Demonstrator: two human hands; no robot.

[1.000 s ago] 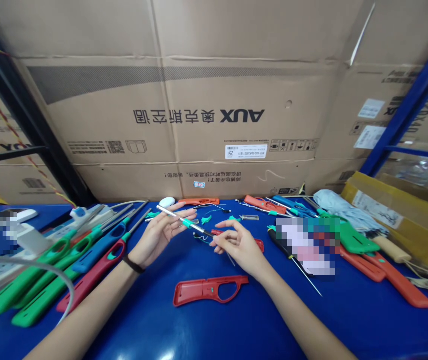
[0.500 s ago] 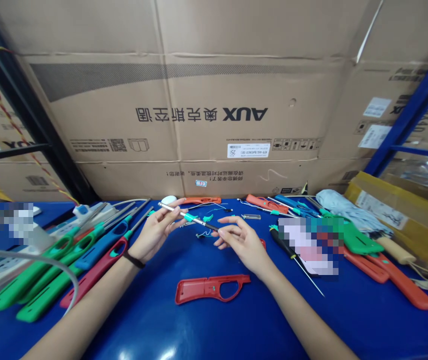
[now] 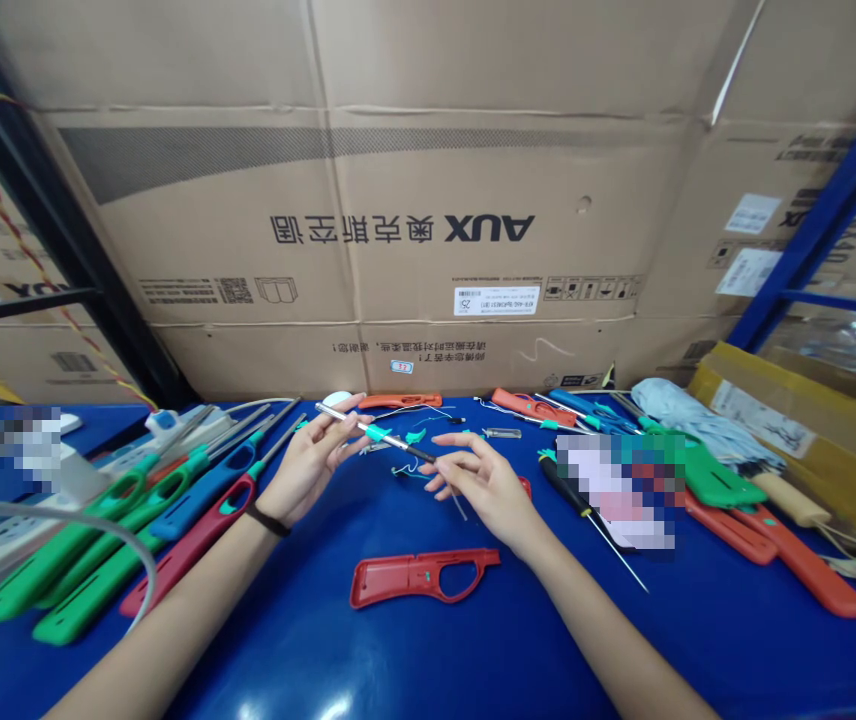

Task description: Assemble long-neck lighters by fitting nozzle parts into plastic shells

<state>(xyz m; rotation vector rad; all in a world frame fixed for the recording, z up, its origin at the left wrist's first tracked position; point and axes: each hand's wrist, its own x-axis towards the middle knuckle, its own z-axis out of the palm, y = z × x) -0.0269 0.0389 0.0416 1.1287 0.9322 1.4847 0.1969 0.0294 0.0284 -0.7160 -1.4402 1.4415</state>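
My left hand is closed on a thin metal lighter tube, pinching it between thumb and fingers. The tube carries a teal collar and slants down to the right above the blue tabletop. My right hand pinches its dark lower end between thumb and index finger, the other fingers half curled. Below the right fingertips hangs a thin, pale strand, too fine to make out. Nearer to me lies a red lighter handle half, inner side up. Another red piece is mostly hidden behind my right hand.
Several lighters lie beside a power strip at left. On the right are a screwdriver, a blurred-out object, more lighters and a yellow package. Small teal parts and wires lie behind my hands, before a cardboard wall.
A thin pale strand now shows below my right fingertips. The tube and both hands have hardly shifted.
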